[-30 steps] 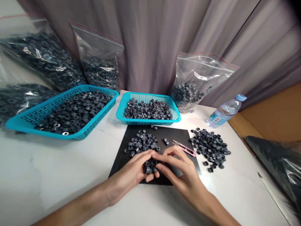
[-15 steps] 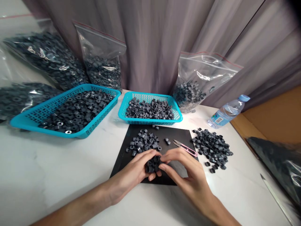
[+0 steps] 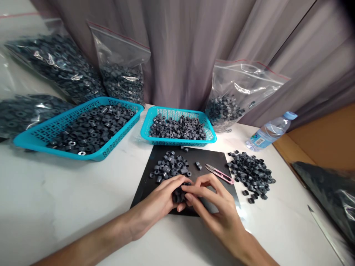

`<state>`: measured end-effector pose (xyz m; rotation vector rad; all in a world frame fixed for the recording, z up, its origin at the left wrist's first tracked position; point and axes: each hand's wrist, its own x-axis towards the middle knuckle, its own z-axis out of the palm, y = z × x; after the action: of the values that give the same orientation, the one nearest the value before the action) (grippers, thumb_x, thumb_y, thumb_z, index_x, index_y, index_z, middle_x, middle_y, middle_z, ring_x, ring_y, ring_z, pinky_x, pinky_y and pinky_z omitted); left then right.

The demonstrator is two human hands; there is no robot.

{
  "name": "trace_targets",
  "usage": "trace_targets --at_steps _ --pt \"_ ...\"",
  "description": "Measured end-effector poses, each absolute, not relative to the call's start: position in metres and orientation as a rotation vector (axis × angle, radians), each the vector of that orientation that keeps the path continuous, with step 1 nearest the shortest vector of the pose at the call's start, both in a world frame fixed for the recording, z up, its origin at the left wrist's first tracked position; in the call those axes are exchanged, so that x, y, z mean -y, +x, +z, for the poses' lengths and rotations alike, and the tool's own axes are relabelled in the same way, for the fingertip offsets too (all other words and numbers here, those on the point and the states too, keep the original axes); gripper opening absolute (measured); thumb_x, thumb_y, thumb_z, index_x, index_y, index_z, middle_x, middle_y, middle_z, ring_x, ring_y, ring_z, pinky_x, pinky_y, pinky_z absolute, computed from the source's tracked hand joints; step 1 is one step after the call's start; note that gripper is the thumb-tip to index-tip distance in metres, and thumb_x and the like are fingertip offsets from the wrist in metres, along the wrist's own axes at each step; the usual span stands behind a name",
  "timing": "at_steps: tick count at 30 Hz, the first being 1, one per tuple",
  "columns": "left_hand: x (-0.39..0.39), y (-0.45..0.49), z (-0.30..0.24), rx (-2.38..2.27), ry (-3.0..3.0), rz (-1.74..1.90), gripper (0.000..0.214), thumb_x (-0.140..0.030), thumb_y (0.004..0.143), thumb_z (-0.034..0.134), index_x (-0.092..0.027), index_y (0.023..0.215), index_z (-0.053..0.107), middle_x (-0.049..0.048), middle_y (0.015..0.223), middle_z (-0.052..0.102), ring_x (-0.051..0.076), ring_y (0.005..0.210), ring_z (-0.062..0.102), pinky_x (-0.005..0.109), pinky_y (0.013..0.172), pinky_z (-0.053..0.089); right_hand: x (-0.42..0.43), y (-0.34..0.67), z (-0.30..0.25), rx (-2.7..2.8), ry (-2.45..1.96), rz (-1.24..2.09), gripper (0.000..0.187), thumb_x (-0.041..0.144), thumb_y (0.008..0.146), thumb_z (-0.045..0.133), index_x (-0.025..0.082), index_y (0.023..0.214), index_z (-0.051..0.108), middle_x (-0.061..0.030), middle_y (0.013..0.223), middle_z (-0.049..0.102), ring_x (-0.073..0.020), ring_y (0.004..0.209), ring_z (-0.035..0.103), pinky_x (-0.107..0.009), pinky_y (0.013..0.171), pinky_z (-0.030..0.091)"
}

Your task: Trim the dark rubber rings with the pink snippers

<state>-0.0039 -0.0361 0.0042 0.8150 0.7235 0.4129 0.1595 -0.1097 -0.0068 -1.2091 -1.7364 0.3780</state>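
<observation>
Cupped over the black mat [image 3: 144, 192], my left hand [image 3: 166, 194] holds a small heap of dark grey plastic rings [image 3: 178, 196]. The fingers of my right hand [image 3: 213, 199] reach into that heap, thumb and fingertips close together among the rings; whether a ring is pinched there is hidden. Just beyond my hands, a pile of the same rings [image 3: 172, 166] lies on the mat. A pair of pink-handled thread snips [image 3: 220, 173] rests beside a few loose rings [image 3: 198, 166]. Right of the mat spreads another ring pile [image 3: 252, 175].
Two blue perforated baskets, one at left [image 3: 102, 153] and one at centre [image 3: 177, 142], hold many rings. Behind them stand clear zip bags of rings [image 3: 122, 81], [image 3: 227, 107]. A water bottle [image 3: 269, 133] tilts in view at right, near a pointed pale strip [image 3: 323, 229].
My right hand's fingers have moved left and deeper over the rings in my left palm. My left hand stays nearly still; the whole view has shifted slightly.
</observation>
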Motion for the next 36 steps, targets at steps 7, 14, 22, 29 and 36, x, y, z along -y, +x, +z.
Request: trace_targets --at_steps 7,14,22,29,36 --pt "0.035 -0.003 0.007 -0.702 0.818 0.410 0.028 -0.039 0.095 0.051 -0.016 0.098 0.067 0.0072 0.095 0.065 0.017 0.083 0.054 0.030 0.072 0.035 0.099 0.180 -0.010 1.649 -1.378 0.218 0.025 0.016 0.098 0.049 0.022 0.118 0.064 -0.0058 0.101 0.056 -0.0152 0.087 0.059 -0.028 0.078 0.052" --pt "0.033 -0.004 0.007 -0.719 0.880 0.400 0.030 -0.035 0.097 0.046 -0.015 0.093 0.068 0.0065 0.091 0.065 0.014 0.077 0.052 0.026 0.065 0.033 0.078 0.206 -0.042 1.717 -1.638 0.144 0.043 0.029 0.096 0.055 0.027 0.138 0.048 -0.0099 0.124 0.052 -0.0226 0.103 0.057 -0.040 0.088 0.053" --pt "0.032 -0.002 0.008 -0.730 0.854 0.411 0.030 -0.037 0.096 0.049 -0.014 0.091 0.069 0.0066 0.088 0.066 0.013 0.075 0.051 0.024 0.060 0.032 0.065 0.201 -0.042 1.825 -1.633 0.094 0.023 0.022 0.099 0.048 0.022 0.117 0.062 -0.0089 0.104 0.063 -0.0257 0.100 0.055 -0.044 0.089 0.050" --pt "0.033 -0.002 0.005 -0.702 0.826 0.436 0.029 -0.039 0.095 0.053 -0.016 0.097 0.069 0.0086 0.097 0.069 0.019 0.088 0.062 0.029 0.073 0.042 0.078 0.192 -0.018 1.662 -1.402 0.326 0.021 0.022 0.098 0.051 0.024 0.112 0.067 -0.0056 0.098 0.061 -0.0181 0.086 0.061 -0.032 0.078 0.052" --pt "0.035 -0.002 0.006 -0.702 0.726 0.485 0.021 -0.032 0.091 0.059 -0.017 0.100 0.069 0.0081 0.098 0.069 0.024 0.098 0.061 0.037 0.080 0.046 0.097 0.174 0.004 1.718 -1.265 0.490 0.024 0.018 0.096 0.054 0.026 0.112 0.070 -0.0051 0.101 0.059 -0.0150 0.087 0.063 -0.028 0.078 0.055"
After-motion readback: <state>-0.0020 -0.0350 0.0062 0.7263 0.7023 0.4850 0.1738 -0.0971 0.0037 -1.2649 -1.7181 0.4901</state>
